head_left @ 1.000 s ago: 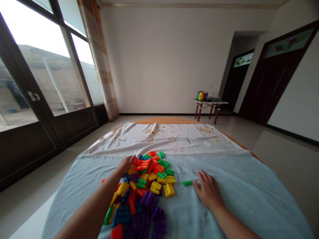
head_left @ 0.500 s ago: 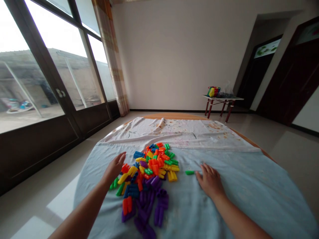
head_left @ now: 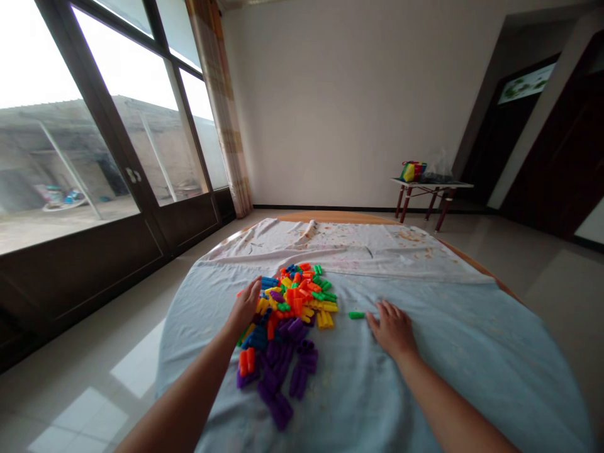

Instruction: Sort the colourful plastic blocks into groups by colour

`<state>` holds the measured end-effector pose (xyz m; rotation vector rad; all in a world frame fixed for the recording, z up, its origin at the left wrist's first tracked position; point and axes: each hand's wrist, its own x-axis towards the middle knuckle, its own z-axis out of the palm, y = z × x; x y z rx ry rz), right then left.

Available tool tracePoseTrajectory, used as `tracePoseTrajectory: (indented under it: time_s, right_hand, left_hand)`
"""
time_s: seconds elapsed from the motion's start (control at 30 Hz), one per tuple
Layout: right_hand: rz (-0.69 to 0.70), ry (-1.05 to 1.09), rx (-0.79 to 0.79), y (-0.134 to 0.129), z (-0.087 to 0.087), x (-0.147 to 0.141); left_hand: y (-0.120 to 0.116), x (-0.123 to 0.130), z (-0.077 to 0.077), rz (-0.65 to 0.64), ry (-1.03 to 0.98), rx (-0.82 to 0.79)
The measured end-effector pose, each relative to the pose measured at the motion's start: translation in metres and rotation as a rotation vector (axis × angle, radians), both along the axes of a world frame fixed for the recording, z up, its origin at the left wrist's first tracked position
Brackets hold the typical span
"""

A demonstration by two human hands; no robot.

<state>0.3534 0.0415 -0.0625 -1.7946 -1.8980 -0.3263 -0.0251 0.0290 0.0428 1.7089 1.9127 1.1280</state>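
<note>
Left hand: the left hand (head_left: 245,308) is open and turned on its edge, with its straight fingers (head_left: 253,292) touching the left side of the pile, grasping nothing.
Right hand: the right hand (head_left: 391,329) lies open and palm-down on the cloth, its relaxed fingers (head_left: 385,309) just beside the lone block, released.
Pile: a loose heap of glossy plastic building blocks (head_left: 285,321), in orange, yellow, green, blue and purple, with ribbed, rounded peg shapes, lies mid-cloth; its long axis runs away from the person.
Lone block: one green block (head_left: 357,315) lies apart, right of the pile, its long axis running left to right.
Surface: a pale blue cloth (head_left: 453,371) covers the round surface, with a stained white cloth (head_left: 340,242) beyond the pile.
Far side: a small red-legged table (head_left: 425,195) holds a multicoloured bag (head_left: 412,172).
</note>
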Motion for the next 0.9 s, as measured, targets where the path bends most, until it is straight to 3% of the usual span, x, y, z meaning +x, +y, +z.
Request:
tracePoseTrajectory:
  time_s: [0.17, 0.3, 0.37, 0.5, 0.57, 0.67, 0.9]
  right_hand:
    - [0.136, 0.315, 0.199, 0.006, 0.003, 0.017]
    - [0.244, 0.427, 0.298, -0.006, 0.032, 0.017]
    - [0.381, 0.425, 0.172, -0.021, 0.055, -0.001]
    - [0.657, 0.446, -0.371, -0.055, 0.088, -0.066]
    - [0.708, 0.37, -0.518, -0.065, 0.091, -0.098]
    - [0.686, 0.269, -0.584, -0.068, 0.086, -0.132]
    - [0.751, 0.254, -0.848, -0.062, 0.086, -0.15]
  left_hand:
    - [-0.036, 0.006, 0.021, 0.024, 0.076, -0.064]
    - [-0.084, -0.004, 0.019, -0.028, 0.187, -0.243]
    - [-0.104, -0.004, 0.017, -0.057, 0.279, -0.376]
    - [-0.126, 0.006, 0.013, -0.144, 0.441, -0.557]
    - [-0.129, 0.014, 0.011, -0.198, 0.478, -0.581]
    - [-0.128, 0.022, 0.004, -0.229, 0.529, -0.593]
    - [-0.123, 0.026, -0.014, -0.196, 0.601, -0.433]
